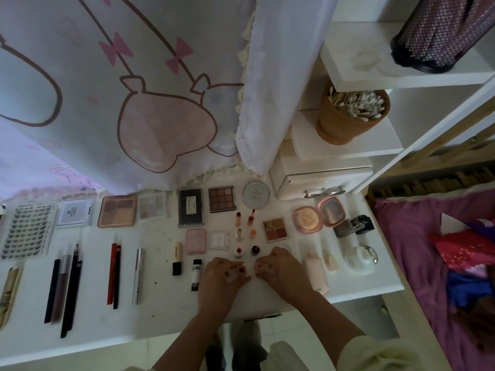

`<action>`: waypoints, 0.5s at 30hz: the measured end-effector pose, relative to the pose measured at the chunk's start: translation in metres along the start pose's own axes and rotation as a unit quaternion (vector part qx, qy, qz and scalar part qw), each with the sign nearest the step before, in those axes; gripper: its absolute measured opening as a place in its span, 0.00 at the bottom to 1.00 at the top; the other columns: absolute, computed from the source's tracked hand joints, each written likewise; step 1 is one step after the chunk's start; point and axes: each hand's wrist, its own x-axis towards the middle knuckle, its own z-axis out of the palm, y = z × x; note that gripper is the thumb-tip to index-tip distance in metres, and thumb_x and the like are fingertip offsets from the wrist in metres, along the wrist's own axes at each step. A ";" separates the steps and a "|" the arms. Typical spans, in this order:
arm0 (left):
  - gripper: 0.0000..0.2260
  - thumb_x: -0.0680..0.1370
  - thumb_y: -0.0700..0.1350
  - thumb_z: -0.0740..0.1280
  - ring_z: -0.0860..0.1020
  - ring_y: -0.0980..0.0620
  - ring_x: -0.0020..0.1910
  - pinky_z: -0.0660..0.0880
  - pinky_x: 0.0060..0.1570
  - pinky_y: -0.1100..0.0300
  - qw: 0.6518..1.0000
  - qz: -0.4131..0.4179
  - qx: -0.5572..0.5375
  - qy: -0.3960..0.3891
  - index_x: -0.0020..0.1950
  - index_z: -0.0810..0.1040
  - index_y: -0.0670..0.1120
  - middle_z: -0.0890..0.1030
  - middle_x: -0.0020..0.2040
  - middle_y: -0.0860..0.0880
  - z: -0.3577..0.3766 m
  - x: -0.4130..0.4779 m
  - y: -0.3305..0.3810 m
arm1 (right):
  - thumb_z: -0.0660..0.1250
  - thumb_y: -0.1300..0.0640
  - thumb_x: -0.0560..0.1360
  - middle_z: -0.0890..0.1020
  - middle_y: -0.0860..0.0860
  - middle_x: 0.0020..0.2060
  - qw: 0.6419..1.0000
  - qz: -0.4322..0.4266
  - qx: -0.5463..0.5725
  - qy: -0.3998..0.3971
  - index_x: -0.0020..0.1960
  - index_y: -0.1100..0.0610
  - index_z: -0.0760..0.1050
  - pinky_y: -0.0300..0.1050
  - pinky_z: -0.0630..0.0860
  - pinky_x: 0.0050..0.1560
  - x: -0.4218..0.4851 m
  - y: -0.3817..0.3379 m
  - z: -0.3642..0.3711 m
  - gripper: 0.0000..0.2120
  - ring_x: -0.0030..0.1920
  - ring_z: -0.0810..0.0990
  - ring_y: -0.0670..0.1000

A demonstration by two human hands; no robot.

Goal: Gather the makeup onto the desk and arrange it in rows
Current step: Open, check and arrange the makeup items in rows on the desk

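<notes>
two hands at the front of the makeup rows

head view: the white desk [166, 303] carries the makeup in rows. along the back edge, from left to right, lie a lash tray [26, 231], a white card pack [74, 212], a four-pan palette [117, 211], a pale palette [152, 207], a black case [190, 211], a brown palette [221, 199] and a round tin [255, 195]. nearer the front on the left lie dark pencils [69, 287], a red pencil [112, 274] and a silver tube [138, 275], side by side. in the middle, small lip tubes [245, 231] stand upright in pairs. an open blush compact [318, 214] sits to their right.

both hands are low in the middle of the desk, just in front of the lip tubes, close together but apart. the left hand [223, 277] has its fingers curled round a small clear piece [235, 273] with a red tip. the right hand [284, 266] pinches a small pale piece [260, 266] — what these two pieces are is too small to tell. a pale sleeve [375, 352] covers the right forearm.

a pot of cotton swabs [351, 113] stands on a shelf [348, 148] at the right, and a printed curtain [134, 89] hangs behind the desk.
</notes>
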 end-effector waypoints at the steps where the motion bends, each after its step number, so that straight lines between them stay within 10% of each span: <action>1: 0.14 0.70 0.54 0.74 0.73 0.59 0.49 0.65 0.50 0.68 1.000 -0.001 -0.003 -0.004 0.55 0.81 0.54 0.75 0.51 0.57 0.000 0.000 -0.001 | 0.67 0.49 0.76 0.74 0.45 0.49 1.000 0.000 -0.005 0.000 0.57 0.47 0.81 0.28 0.64 0.46 0.000 0.000 -0.001 0.11 0.48 0.70 0.43; 15: 0.19 0.70 0.52 0.75 0.74 0.61 0.48 0.66 0.47 0.69 0.999 -0.020 -0.042 -0.015 0.59 0.77 0.52 0.75 0.50 0.58 0.000 -0.008 0.000 | 0.69 0.47 0.74 0.73 0.46 0.58 0.999 0.018 -0.038 -0.016 0.68 0.48 0.72 0.37 0.67 0.59 -0.005 -0.003 -0.009 0.23 0.60 0.71 0.46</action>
